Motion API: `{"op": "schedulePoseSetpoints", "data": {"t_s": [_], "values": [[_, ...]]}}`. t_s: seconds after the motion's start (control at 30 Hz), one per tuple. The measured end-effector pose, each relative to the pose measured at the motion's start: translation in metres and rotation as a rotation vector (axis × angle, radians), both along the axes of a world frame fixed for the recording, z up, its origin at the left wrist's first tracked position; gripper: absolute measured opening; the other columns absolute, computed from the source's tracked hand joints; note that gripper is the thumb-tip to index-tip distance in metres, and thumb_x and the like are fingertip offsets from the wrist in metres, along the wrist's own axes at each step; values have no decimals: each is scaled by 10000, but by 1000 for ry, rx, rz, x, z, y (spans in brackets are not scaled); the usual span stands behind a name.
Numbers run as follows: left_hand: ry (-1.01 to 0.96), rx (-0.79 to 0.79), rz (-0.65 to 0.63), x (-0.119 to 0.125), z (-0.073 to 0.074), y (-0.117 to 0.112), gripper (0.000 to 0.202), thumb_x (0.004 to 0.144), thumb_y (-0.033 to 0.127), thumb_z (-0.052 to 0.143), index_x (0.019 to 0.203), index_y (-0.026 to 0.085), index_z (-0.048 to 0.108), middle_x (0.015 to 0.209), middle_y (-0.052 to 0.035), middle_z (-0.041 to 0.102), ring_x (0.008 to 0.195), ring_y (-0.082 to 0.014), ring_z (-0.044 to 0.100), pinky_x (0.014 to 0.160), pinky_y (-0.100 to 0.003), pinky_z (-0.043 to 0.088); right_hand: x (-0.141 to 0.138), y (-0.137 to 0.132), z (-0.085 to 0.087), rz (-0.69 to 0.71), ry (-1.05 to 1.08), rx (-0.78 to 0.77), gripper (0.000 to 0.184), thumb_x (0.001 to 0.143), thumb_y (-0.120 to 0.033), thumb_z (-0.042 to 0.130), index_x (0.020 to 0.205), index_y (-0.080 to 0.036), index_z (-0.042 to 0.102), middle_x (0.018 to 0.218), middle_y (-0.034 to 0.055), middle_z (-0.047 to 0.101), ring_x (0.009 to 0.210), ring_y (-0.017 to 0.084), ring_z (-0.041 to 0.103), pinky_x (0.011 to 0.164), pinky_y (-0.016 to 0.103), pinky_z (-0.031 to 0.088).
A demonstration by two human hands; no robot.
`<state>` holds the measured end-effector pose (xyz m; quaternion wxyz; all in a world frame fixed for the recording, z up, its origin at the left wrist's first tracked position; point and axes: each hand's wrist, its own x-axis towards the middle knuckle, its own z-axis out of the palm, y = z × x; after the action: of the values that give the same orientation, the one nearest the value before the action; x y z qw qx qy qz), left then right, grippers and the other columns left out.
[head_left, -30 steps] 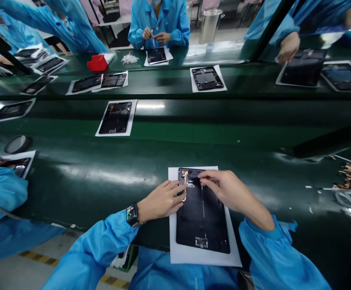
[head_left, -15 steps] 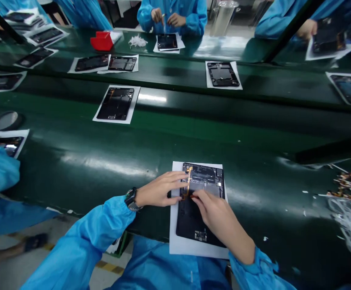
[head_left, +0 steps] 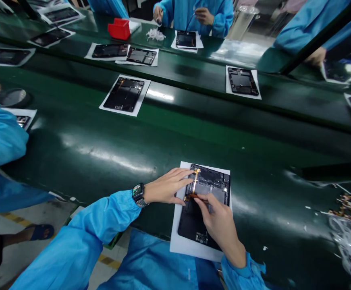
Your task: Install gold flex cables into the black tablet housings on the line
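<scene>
An opened black tablet housing (head_left: pixel 190 220) lies in front of me on a white sheet (head_left: pixel 175 237). An orange flex cable (head_left: pixel 195 182) runs down its left part. My left hand (head_left: pixel 168 187), with a watch on the wrist, reaches over the housing's left edge; its fingers are stretched out, the tips beside the cable. Near the cable's lower end my right hand (head_left: pixel 219 217) is closed in a pinch, with an orange strip of the cable showing at its fingertips. The exact grip is partly hidden by the fingers.
Another tablet housing (head_left: pixel 123 95) lies on paper further back, and several more stand along the raised rail. At right are a heap of small cable parts (head_left: pixel 349 205) and clear plastic strips (head_left: pixel 346 237). A red bin (head_left: pixel 119 29) stands far back. Co-workers sit opposite and at left.
The view has turned, so the far things appear shifted right. My right hand stays pinched at the cable, its fingers slightly shifted. The co-worker opposite has moved their hands apart.
</scene>
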<state>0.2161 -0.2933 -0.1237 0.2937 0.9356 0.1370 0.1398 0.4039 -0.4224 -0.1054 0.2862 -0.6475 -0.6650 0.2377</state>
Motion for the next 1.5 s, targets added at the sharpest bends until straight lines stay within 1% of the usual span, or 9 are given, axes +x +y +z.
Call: {"op": "schedulePoseSetpoints", "data": {"t_s": [0.2,0.5,0.73,1.0,1.1,1.23,1.3,1.37,1.5], "values": [[-8,-13,10,0,0,-1,808,733,396,815,1383,144,404,1503,-228,329,1417,-339,294,1135,-503,296,-7,-7,-3,43,-71,-4,127,1002,-233,453,1017,-207,577,942,68,710,802,200,688,673,289,506],[-15,15,8,1,-1,-1,711,784,385,772,1354,124,439,1486,-225,358,1415,-318,302,1141,-486,289,-23,13,12,270,-477,-35,223,928,-36,389,873,-181,549,805,55,638,674,200,617,576,284,389],[-30,32,7,2,-3,-1,695,797,413,754,1348,124,444,1482,-231,364,1403,-319,320,1129,-492,302,-5,7,11,213,-451,-23,199,927,-48,395,882,-189,528,791,37,640,651,177,613,555,265,357],[-17,20,29,2,-7,-1,700,781,423,765,1338,120,468,1471,-238,377,1407,-323,318,1129,-497,298,-23,13,5,228,-453,-32,236,902,-23,386,877,-178,563,817,58,649,698,187,624,580,266,374],[-11,19,24,1,-2,-1,734,773,439,771,1364,140,456,1481,-219,373,1401,-320,327,1125,-495,311,-19,10,0,138,-253,20,203,952,-107,403,948,-178,593,861,71,672,765,198,648,655,278,435],[-69,12,96,10,14,4,474,914,398,617,1331,201,507,1432,-139,455,1355,-263,383,1106,-442,351,-10,-11,-1,-250,360,42,140,967,-290,483,983,-206,594,932,63,680,880,196,656,804,325,503],[-66,62,229,25,17,18,316,979,339,486,1242,188,576,1331,-124,531,1273,-256,444,1078,-438,363,-7,-18,-4,-435,760,-20,193,925,-399,539,953,-210,565,799,26,650,743,180,653,653,293,534],[0,130,257,47,15,37,322,964,373,476,1156,156,619,1214,-128,578,1158,-277,501,1016,-444,396,-2,-21,-9,-562,1077,-68,289,844,-489,607,892,-210,546,685,-21,583,578,151,598,478,247,487],[137,197,150,90,5,63,335,922,413,440,970,168,664,1011,-112,616,949,-277,547,870,-405,438,17,-29,-14,-654,1285,-60,346,804,-532,627,800,-197,542,537,-86,448,373,76,382,340,187,298]]}}
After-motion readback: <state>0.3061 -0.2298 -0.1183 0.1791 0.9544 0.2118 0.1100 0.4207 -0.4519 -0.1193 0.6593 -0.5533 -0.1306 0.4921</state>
